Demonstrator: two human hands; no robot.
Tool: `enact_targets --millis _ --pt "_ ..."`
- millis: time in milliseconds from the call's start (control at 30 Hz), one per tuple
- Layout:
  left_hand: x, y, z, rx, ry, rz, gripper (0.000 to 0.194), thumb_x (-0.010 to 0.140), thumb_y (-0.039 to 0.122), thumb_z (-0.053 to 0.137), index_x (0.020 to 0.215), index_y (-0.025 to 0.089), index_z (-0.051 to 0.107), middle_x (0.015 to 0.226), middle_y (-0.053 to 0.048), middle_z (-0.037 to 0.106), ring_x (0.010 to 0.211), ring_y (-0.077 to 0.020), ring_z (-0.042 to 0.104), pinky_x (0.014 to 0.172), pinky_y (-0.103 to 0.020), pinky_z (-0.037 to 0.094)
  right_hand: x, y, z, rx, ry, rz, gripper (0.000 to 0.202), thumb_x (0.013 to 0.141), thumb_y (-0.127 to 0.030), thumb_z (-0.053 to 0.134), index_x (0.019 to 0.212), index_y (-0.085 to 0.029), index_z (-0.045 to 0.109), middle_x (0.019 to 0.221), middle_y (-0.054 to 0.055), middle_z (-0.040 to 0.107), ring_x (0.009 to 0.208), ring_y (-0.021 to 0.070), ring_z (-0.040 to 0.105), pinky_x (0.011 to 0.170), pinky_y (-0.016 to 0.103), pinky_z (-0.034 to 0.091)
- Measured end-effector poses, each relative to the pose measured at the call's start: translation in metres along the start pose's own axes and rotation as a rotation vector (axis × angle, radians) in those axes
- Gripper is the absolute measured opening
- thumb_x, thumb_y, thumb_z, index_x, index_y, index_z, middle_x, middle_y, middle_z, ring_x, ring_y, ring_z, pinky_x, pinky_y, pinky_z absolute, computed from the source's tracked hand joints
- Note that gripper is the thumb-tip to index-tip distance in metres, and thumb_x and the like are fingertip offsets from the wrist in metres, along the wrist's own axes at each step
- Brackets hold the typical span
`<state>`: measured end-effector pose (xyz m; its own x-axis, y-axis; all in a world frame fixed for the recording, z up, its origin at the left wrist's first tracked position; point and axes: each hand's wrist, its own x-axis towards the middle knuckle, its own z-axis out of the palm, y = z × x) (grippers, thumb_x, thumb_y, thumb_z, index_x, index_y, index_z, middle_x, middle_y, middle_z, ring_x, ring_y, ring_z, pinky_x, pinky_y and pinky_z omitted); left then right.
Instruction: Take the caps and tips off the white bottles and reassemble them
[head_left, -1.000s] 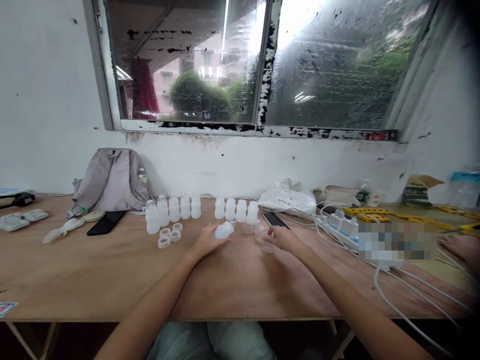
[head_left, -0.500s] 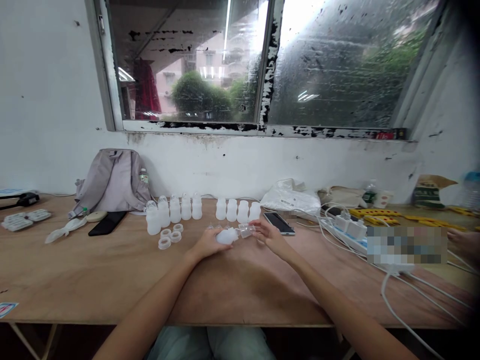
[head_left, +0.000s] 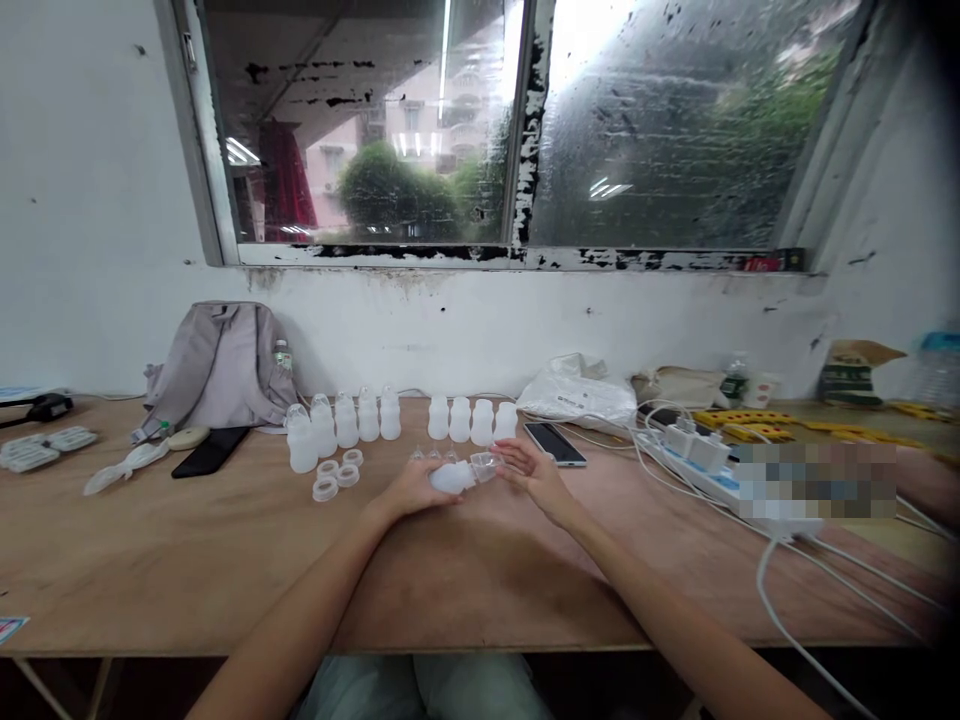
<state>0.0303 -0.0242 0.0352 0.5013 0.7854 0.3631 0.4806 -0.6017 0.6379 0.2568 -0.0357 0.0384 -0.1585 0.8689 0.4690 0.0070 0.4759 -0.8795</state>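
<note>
My left hand [head_left: 411, 487] is wrapped round a frosted white bottle [head_left: 451, 477], which lies tilted on its side with its top to the right. The fingers of my right hand [head_left: 531, 472] hold a clear cap [head_left: 484, 465] at the bottle's top end. Behind my hands stand several white bottles without caps [head_left: 460, 420]. Further left, several capped bottles [head_left: 346, 420] are upright in a row. In front of these lie several white rings [head_left: 347, 475]. Small clear pieces [head_left: 435, 454] show just behind my left hand.
A phone [head_left: 555, 445] lies right of my right hand, near a white plastic bag [head_left: 577, 392]. A power strip [head_left: 697, 462] with cables is on the right. Left are a black phone [head_left: 210, 452] and a grey backpack [head_left: 225, 365]. Another person's hand, blurred, is at far right.
The clear cap is now in line with and up against the bottle's top. My view has shifted slightly to the right.
</note>
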Motion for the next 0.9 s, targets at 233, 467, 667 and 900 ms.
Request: enact_targets --millis 233,467,667,900 --pt "-0.001 0.0 -0.002 -0.012 -0.034 0.005 0.054 0.057 0.046 0.069 0.106 0.024 0.059 0.096 0.0 0.065 0.088 -0.0206 0.058 0.078 -0.028 0.042 -0.005 0.005 0.006 -0.042 -0.055 -0.004 0.036 0.059 -0.027 0.072 0.093 -0.019 0.061 0.108 0.007 0.06 0.103 0.021 0.055 0.093 0.04 0.041" --pt "-0.004 0.002 -0.001 0.015 -0.019 0.014 0.054 0.056 0.049 0.068 0.103 0.023 0.06 0.094 0.0 0.065 0.085 -0.0206 0.058 0.078 -0.029 0.043 -0.006 0.005 0.006 -0.056 -0.052 0.042 0.036 0.058 -0.03 0.072 0.09 -0.018 0.062 0.096 0.007 0.063 0.091 0.0203 0.06 0.085 0.039 0.047" --pt "-0.006 -0.003 0.004 0.102 0.079 0.061 0.052 0.057 0.049 0.067 0.102 0.022 0.06 0.097 -0.002 0.064 0.086 -0.0201 0.058 0.077 -0.029 0.043 -0.004 0.001 0.009 -0.106 -0.077 0.07 0.036 0.057 -0.033 0.072 0.088 -0.018 0.061 0.094 0.007 0.065 0.09 0.0219 0.061 0.083 0.04 0.048" --pt "-0.004 -0.008 0.005 0.143 0.1 0.08 0.051 0.057 0.05 0.067 0.099 0.021 0.061 0.093 -0.003 0.065 0.083 -0.0201 0.059 0.074 -0.029 0.043 0.003 0.006 0.013 -0.109 -0.131 0.091 0.035 0.055 -0.032 0.072 0.084 -0.017 0.059 0.095 0.009 0.064 0.09 0.0224 0.06 0.081 0.04 0.048"
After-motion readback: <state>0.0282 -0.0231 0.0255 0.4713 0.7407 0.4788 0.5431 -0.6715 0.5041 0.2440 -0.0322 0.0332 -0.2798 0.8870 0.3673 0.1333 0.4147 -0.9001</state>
